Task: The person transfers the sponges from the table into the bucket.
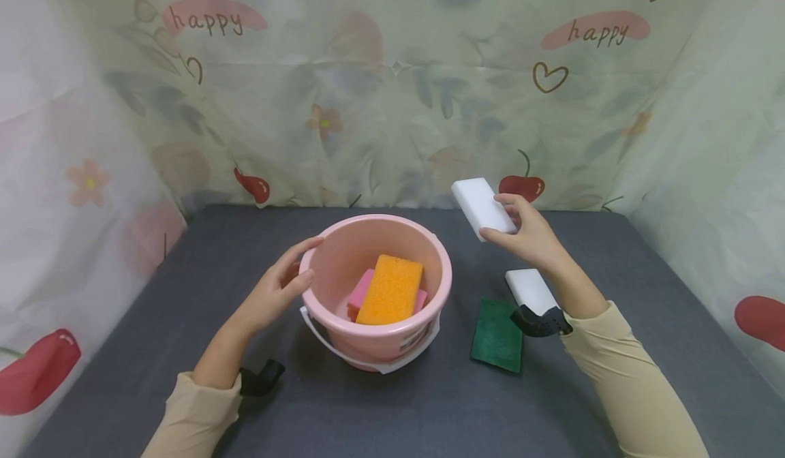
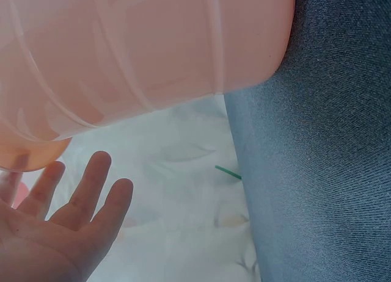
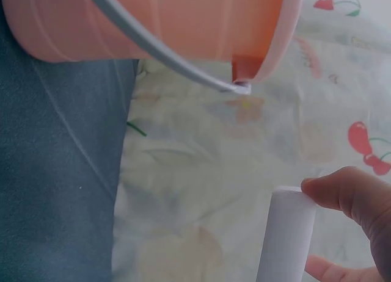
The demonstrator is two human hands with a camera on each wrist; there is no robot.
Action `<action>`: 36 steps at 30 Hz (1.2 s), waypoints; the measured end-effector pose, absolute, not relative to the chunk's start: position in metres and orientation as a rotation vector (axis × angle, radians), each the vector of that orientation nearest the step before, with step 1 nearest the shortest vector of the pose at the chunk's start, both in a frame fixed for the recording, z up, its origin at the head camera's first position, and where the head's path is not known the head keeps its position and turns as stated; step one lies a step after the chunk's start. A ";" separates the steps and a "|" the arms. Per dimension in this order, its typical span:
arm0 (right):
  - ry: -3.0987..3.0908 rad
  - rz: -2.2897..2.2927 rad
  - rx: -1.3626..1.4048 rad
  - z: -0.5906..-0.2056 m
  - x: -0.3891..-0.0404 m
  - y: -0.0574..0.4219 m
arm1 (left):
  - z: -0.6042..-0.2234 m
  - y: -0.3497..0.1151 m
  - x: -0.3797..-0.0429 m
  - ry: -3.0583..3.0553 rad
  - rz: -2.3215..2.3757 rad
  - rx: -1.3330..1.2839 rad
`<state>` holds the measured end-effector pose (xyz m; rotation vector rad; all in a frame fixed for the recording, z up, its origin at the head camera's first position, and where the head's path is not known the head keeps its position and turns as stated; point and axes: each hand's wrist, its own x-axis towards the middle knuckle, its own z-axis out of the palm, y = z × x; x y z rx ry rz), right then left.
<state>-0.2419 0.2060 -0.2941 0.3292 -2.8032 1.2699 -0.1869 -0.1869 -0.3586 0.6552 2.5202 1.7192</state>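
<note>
A pink bucket (image 1: 374, 349) stands mid-table, its pale handle (image 1: 386, 366) hanging down at the front. Inside it an orange sponge (image 1: 392, 287) lies on top of a pink sponge (image 1: 360, 289). My left hand (image 1: 277, 289) is at the bucket's left rim, fingers extended and spread; in the left wrist view they reach up beside the bucket's wall. To the right of the bucket and above the table, my right hand (image 1: 529, 233) pinches a white sponge block (image 1: 481, 206) between thumb and fingers. The right wrist view shows that block edge-on.
A green scouring pad (image 1: 498, 335) lies on the dark table right of the bucket. Beside it lies a second white block (image 1: 531, 290), partly behind the right wrist's black strap (image 1: 541, 322). A patterned curtain (image 1: 392, 103) encloses the table's back and sides.
</note>
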 end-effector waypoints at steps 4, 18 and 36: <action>-2.788 1.290 0.356 -0.290 -0.240 0.204 | -0.359 -0.187 -0.187 2.519 1.722 0.653; -2.762 1.302 0.428 -0.278 -0.231 0.195 | -0.360 -0.187 -0.188 2.531 1.712 0.658; -2.751 1.376 0.504 -0.269 -0.220 0.180 | -0.359 -0.187 -0.187 2.515 1.723 0.671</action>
